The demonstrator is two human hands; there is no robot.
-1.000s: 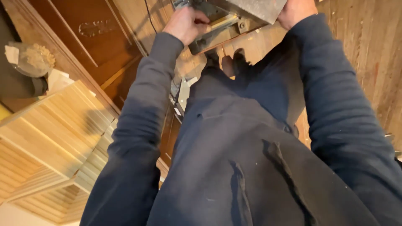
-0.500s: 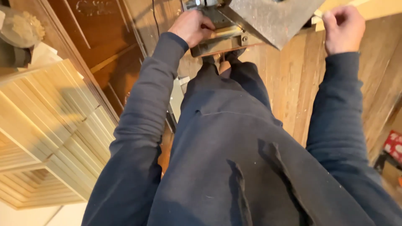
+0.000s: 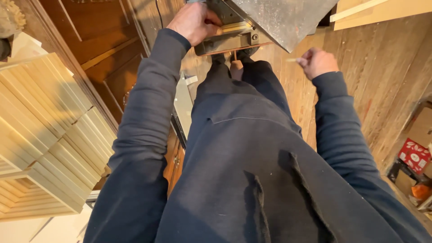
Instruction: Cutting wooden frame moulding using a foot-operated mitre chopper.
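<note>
Head view: left hand (image 3: 194,21) grips metal machine (image 3: 252,22); right hand (image 3: 317,62) pinches thin sliver (image 3: 291,60) just below.

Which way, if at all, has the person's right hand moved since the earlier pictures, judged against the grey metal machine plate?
Yes. The right hand has come off the grey metal plate and dropped down and to its right, now pinching a thin sliver over the wooden floor.
</note>
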